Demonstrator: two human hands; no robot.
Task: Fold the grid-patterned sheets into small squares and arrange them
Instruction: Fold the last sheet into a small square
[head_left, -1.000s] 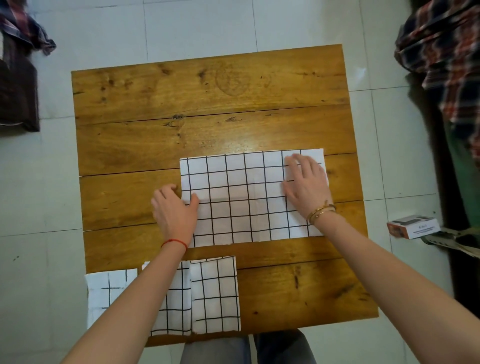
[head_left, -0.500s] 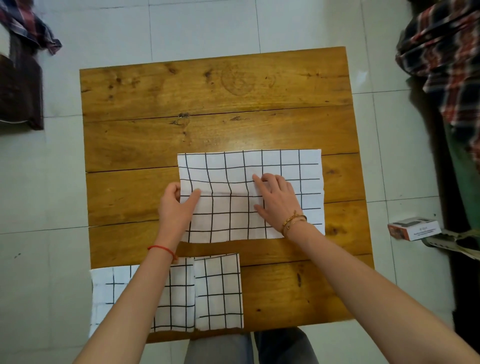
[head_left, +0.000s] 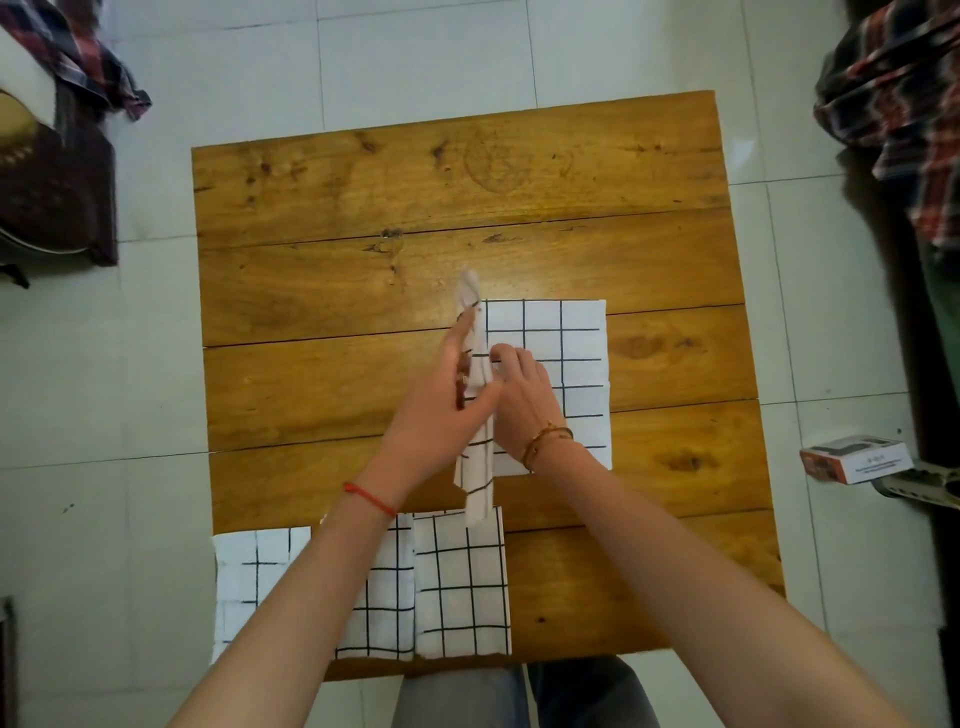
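Head view: grid-patterned sheet (head_left: 550, 364) at mid wooden table (head_left: 467, 208), half raised on edge. Left hand (head_left: 441, 415) is pinched on the lifted flap; right hand (head_left: 522, 395) is pressed flat, grasping nothing. Judged thin, limp, light; best held at edges. Folded squares (head_left: 460, 582) are kept near.

Bare wooden table (head_left: 363, 208) far half and left, folded squares (head_left: 462, 587) crowding near edge

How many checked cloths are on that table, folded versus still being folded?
Sheet being folded, lifted half in the left hand, right hand pressing: 1
Folded sheets at the near edge: 3
Total on the wooden table: 4
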